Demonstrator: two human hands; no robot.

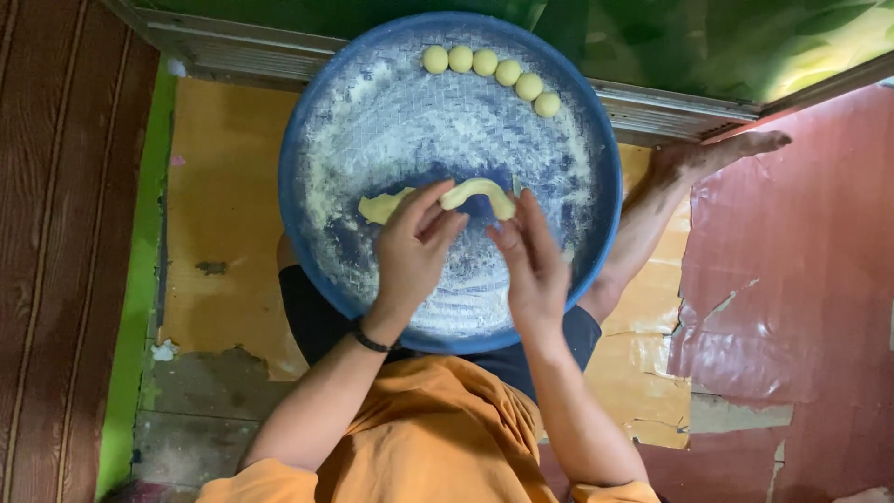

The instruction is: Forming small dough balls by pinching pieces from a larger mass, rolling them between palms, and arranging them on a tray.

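A big round blue tray (303, 121), dusted with flour, rests on my lap. A pale yellow rope of dough (475, 191) lies curved across its middle. My left hand (412, 251) has its fingers on the rope's left-middle part. The fingertips of my right hand (533, 265) pinch the rope's right end. Several small dough balls (489, 65) sit in a row along the tray's far rim.
I sit on the floor with my bare foot (717, 154) stretched out to the right. Worn orange and red floor covering (792, 279) lies around me. A wooden panel (56, 233) runs along the left, and a metal door sill (670, 107) lies beyond the tray.
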